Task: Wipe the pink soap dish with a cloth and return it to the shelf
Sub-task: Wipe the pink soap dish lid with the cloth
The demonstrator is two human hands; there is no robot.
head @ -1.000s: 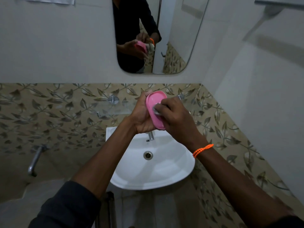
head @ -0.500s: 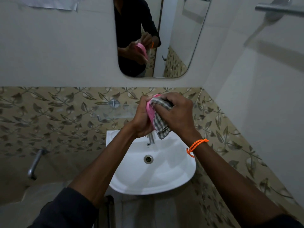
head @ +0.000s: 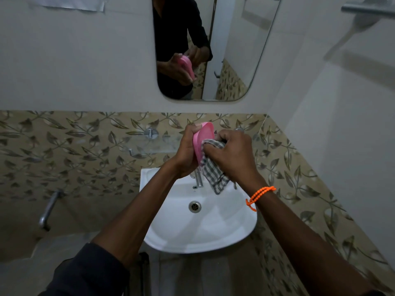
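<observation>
Pink soap dish (head: 204, 139): held up on edge over the back of the white basin (head: 213, 236), its open face turned toward my right side. My left hand (head: 188, 154) grips it from behind, fingers curled round the rim. My right hand (head: 232, 155) is bunched round a grey-and-white checked cloth (head: 214, 174), pressing a wad of it against the dish's inner face; the loose end hangs below my knuckles, over the basin. An orange beaded band (head: 259, 194) sits on my right wrist.

Room: the basin is wall-mounted, with a metal drain (head: 194, 206) at its centre and a chrome tap (head: 198, 178) at the back, partly hidden by my hands. A glass shelf (head: 149, 144) on chrome pegs runs along the wall just behind the dish. The lower wall carries leaf-patterned tiles (head: 74, 150); the upper wall is plain and pale. A rounded mirror (head: 213, 48) hangs above, reflecting both hands and the dish against a dark sleeve. A second chrome tap (head: 48, 210) juts from the tiled wall at lower left. A metal rail (head: 367, 7) crosses the upper right corner. Lighting is dim.
</observation>
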